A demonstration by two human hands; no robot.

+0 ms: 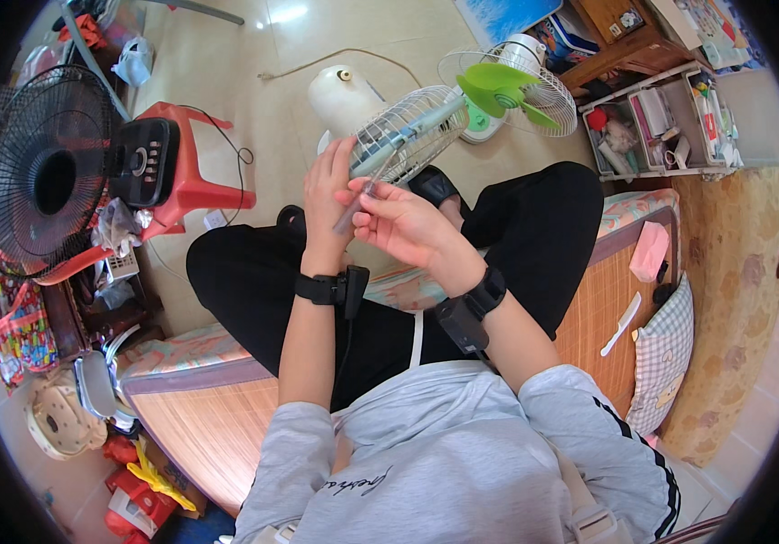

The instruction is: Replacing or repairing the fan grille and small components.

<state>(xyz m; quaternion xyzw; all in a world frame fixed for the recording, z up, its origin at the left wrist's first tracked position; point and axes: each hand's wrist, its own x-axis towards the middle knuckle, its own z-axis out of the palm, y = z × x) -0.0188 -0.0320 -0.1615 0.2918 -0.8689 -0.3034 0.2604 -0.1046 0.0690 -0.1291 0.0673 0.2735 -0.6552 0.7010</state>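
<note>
I sit with a wire fan grille point(425, 113), edged by a pale blue band, held up between my knees. My left hand point(326, 186) grips its near edge, the fingers reaching over the band. Close beside it, my right hand point(398, 218) pinches a thin screwdriver with a translucent handle point(349, 216) between thumb and fingers. The screwdriver's tip points up toward the band; whether it touches a screw is too small to tell. Just beyond the grille are green fan blades point(500, 91) and another round wire guard point(552, 104). A cream fan part point(344, 98) rests on the floor.
At the left, a black-grilled fan point(54, 172) stands by a red plastic stool point(190, 172). A drawer unit point(652, 127) full of small items is at the far right. On the mat beside me are a white knife point(621, 324), a pink pack point(650, 251) and a checked cushion point(666, 358).
</note>
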